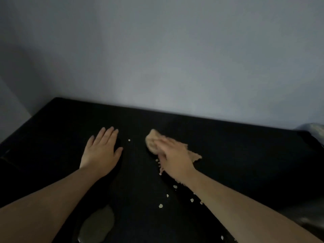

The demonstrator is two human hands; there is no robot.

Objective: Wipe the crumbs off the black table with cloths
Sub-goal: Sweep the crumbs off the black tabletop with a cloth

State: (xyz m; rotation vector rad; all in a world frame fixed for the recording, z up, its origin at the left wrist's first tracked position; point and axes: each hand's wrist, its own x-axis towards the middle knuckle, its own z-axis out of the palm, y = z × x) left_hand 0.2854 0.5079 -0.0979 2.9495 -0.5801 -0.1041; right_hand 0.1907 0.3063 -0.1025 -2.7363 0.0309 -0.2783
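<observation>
Resting the left hand (102,151) flat on the table (236,137), left of the cloth (152,142). Covering the cloth's near part with the right hand (173,159). Leaving crumbs (160,205) strung along the table left of the right forearm (236,207), one lone crumb (129,140) between the hands.

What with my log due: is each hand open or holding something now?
Left hand: open, flat on the black table.
Right hand: open, pressing down on the tan cloth.

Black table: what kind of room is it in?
Likely a dim, plain room at home: the black table stands by a bare grey wall, crumbs lie on it, and the right hand presses a cloth on it.
</observation>
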